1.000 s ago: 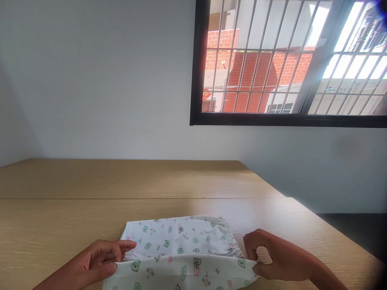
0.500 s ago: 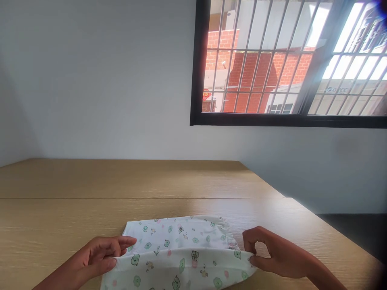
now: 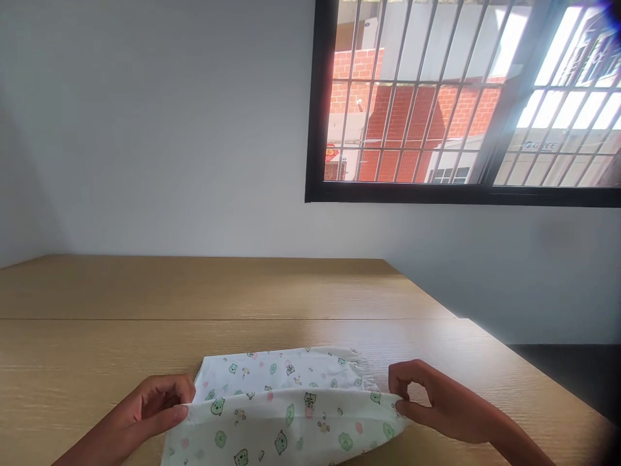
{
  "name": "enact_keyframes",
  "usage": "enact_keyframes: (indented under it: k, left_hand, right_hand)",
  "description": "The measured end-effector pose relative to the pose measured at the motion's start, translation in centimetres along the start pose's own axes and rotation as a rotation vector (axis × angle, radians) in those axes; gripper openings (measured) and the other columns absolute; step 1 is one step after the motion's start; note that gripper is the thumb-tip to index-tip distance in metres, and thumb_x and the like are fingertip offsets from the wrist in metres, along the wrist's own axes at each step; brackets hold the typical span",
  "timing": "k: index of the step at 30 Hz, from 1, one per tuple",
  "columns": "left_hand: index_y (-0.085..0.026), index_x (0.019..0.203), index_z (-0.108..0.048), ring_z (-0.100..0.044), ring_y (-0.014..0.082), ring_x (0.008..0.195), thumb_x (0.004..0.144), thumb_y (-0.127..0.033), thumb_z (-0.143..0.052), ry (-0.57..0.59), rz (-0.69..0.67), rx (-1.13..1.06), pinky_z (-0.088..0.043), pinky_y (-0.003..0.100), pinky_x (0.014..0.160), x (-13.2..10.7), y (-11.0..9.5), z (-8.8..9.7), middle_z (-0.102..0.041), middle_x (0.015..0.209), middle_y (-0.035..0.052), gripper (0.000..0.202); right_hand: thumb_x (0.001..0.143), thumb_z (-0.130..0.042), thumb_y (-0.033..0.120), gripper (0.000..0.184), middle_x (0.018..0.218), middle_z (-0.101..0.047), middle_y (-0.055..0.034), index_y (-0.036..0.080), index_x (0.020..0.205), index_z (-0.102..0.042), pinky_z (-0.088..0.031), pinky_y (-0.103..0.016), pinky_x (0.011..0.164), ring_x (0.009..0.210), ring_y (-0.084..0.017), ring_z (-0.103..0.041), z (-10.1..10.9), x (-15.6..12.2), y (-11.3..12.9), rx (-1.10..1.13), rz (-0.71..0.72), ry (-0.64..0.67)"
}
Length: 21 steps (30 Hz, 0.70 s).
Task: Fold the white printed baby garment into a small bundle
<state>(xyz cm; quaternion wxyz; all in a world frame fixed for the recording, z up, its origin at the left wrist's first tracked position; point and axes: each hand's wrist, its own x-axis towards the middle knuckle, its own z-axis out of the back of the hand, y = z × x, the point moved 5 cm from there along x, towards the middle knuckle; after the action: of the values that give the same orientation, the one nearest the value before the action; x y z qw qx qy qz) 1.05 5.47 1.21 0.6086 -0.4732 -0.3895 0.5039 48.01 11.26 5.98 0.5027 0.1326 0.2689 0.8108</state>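
A white printed garment [image 3: 286, 401] with small green and pink animal figures lies on the wooden table [image 3: 194, 304], near its front edge. My left hand [image 3: 150, 411] pinches the left end of the garment's folded near layer. At the right end of that same layer, my right hand [image 3: 436, 404] pinches the fabric between thumb and fingers. The folded layer is raised and lies over the near half of the garment. Its far edge, with a gathered cuff at the right, rests flat on the table.
The table runs back to a grey wall and has a seam across its middle. Its right edge drops to a dark floor [image 3: 572, 369]. A black-framed barred window [image 3: 460, 97] sits high on the right.
Both hands have carried the near fold of the garment away from me, so it now covers more of the lower layer. My left fingers have curled in.
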Motion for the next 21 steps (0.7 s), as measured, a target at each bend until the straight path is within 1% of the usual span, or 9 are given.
enact_keyframes:
  k: [3,8,10,13,15,17,21]
  left_hand:
    - [-0.026,0.085,-0.065,-0.056,0.0221,0.087,0.084,-0.048,-0.069,-0.012,0.037,0.003,-0.048,0.029,0.08,-0.2,0.1,0.1,-0.059,0.086,0.0007,0.023]
    - [-0.024,0.078,-0.062,-0.053,0.0214,0.081,0.083,-0.056,-0.066,-0.095,0.018,0.047,-0.046,0.028,0.073,0.0,0.7,0.3,-0.055,0.079,0.0014,0.032]
    - [-0.023,0.076,-0.06,-0.051,0.0208,0.079,0.084,-0.056,-0.064,-0.083,0.004,0.056,-0.044,0.027,0.071,0.3,0.7,0.2,-0.053,0.078,0.0013,0.034]
    - [-0.022,0.074,-0.058,-0.05,0.0196,0.077,0.087,-0.054,-0.063,-0.02,-0.002,0.058,-0.042,0.026,0.071,0.7,0.5,0.1,-0.051,0.076,0.0006,0.034]
    - [-0.022,0.074,-0.058,-0.049,0.0191,0.076,0.088,-0.052,-0.062,0.0,-0.002,0.047,-0.041,0.026,0.071,0.9,0.3,0.0,-0.05,0.075,0.0003,0.033]
    - [-0.022,0.073,-0.057,-0.048,0.0184,0.074,0.087,-0.052,-0.063,-0.008,-0.012,0.022,-0.04,0.025,0.069,1.0,0.0,-0.2,-0.049,0.073,-0.0001,0.034]
    - [-0.021,0.07,-0.057,-0.047,0.0173,0.071,0.084,-0.053,-0.066,-0.064,-0.009,-0.017,-0.04,0.023,0.067,0.9,-0.4,-0.5,-0.048,0.07,-0.0008,0.036]
  right_hand:
    - [0.084,-0.057,0.032,0.013,0.097,-0.065,-0.0056,0.022,0.091,-0.062,-0.05,-0.037,0.083,0.091,-0.024,-0.06,0.0,0.0,0.0,0.008,0.009,-0.004]
    - [0.086,-0.054,0.038,0.017,0.095,-0.065,-0.0055,0.023,0.09,-0.06,-0.049,-0.036,0.082,0.09,-0.024,-0.059,0.1,0.3,0.2,0.008,0.004,-0.02]
    - [0.087,-0.053,0.039,0.018,0.095,-0.064,-0.0055,0.023,0.089,-0.06,-0.049,-0.035,0.08,0.089,-0.024,-0.058,0.1,0.4,0.2,0.007,-0.013,-0.017]
    - [0.086,-0.052,0.043,0.021,0.094,-0.063,-0.0061,0.023,0.089,-0.06,-0.048,-0.034,0.077,0.087,-0.024,-0.057,0.3,0.5,0.2,0.017,-0.032,-0.012]
    - [0.086,-0.052,0.044,0.022,0.093,-0.063,-0.0061,0.023,0.089,-0.06,-0.048,-0.034,0.076,0.086,-0.024,-0.056,0.4,0.6,0.3,0.027,-0.034,-0.011]
    - [0.086,-0.052,0.045,0.022,0.091,-0.061,-0.0057,0.024,0.087,-0.059,-0.047,-0.033,0.075,0.084,-0.023,-0.055,0.3,0.7,0.2,0.038,-0.035,-0.011]
    - [0.087,-0.051,0.043,0.02,0.088,-0.057,-0.0041,0.024,0.086,-0.057,-0.045,-0.032,0.075,0.081,-0.021,-0.052,0.1,0.7,0.1,0.057,-0.042,-0.004]
